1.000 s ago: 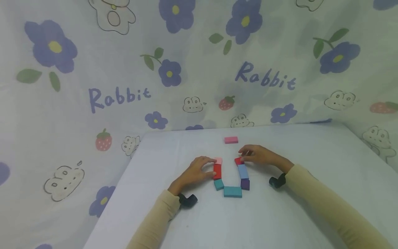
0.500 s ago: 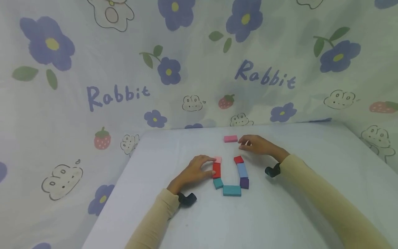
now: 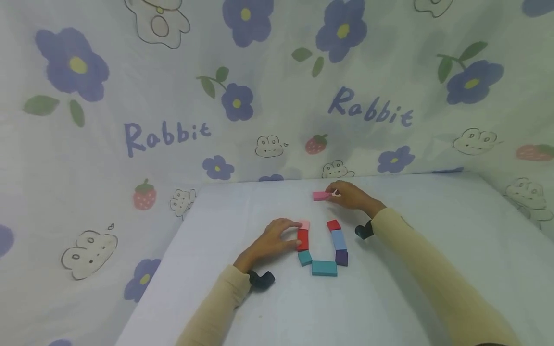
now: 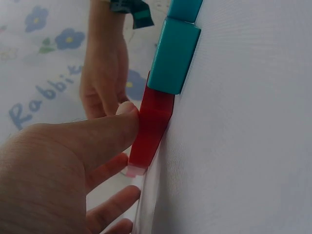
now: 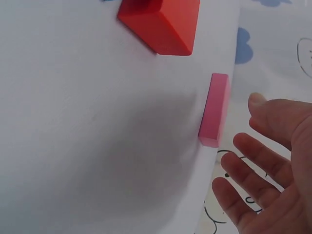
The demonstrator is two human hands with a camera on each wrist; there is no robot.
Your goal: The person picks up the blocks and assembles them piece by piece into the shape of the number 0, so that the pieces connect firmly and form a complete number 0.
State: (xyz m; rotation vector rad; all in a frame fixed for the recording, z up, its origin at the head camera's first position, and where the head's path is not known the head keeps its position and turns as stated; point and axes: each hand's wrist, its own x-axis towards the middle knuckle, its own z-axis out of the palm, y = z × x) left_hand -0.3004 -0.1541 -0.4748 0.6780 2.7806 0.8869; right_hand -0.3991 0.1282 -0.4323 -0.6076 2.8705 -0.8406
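My left hand (image 3: 272, 239) rests beside the left side of a U-shaped row of blocks. Its thumb touches a red block (image 4: 151, 119), and a fingertip reaches the small light pink block (image 3: 305, 224) beyond it. At the back, my right hand (image 3: 351, 194) is at the right end of a pink rectangular block (image 3: 318, 196), fingertips overlapping it in the head view. The right wrist view shows the fingers spread and the thumb extended close to the pink block, nothing gripped. A small red block (image 3: 333, 225) tops the row's right side.
A small teal block (image 3: 305, 258), a longer teal block (image 3: 324, 268), a purple block (image 3: 341, 257) and a light blue block (image 3: 339, 239) make up the rest of the U on the white table (image 3: 281, 312). A patterned cloth (image 3: 173, 86) hangs behind.
My right hand has left the small red block and moved back and left to the pink block. The left hand stays in place against the row.
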